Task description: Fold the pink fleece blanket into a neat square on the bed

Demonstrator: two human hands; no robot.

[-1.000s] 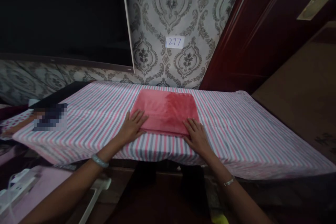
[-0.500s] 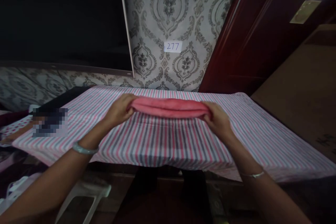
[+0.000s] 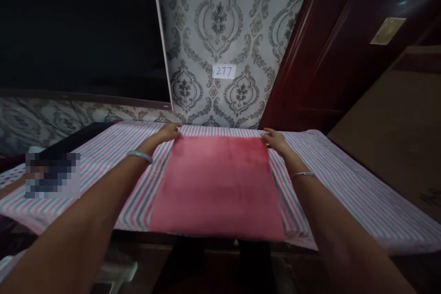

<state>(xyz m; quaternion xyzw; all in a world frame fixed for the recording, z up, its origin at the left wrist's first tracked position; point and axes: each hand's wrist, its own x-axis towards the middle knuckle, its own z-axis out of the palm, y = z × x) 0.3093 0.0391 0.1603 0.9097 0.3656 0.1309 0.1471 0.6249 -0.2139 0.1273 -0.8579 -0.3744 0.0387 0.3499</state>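
Note:
A pink cloth (image 3: pixel 220 188), apparently a towel, is spread out over the striped tablecloth (image 3: pixel 347 193), its near edge reaching the table's front edge. My left hand (image 3: pixel 168 132) pinches its far left corner. At the far right corner, my right hand (image 3: pixel 274 139) grips the cloth between thumb and fingers. The far end of the cloth is a deeper red near the right corner. Slight blur softens its near edge.
Behind the table is a patterned wall with a paper label (image 3: pixel 223 71) reading 277. A large dark screen (image 3: pixel 79 32) stands at left. A cardboard box (image 3: pixel 396 119) borders the right side. Another person's arm (image 3: pixel 17 183) rests at the left, partly pixelated.
The pink cloth was a narrow folded bundle held up between both hands; now it is opened out over the table. Both hands have moved slightly up, toward the wall.

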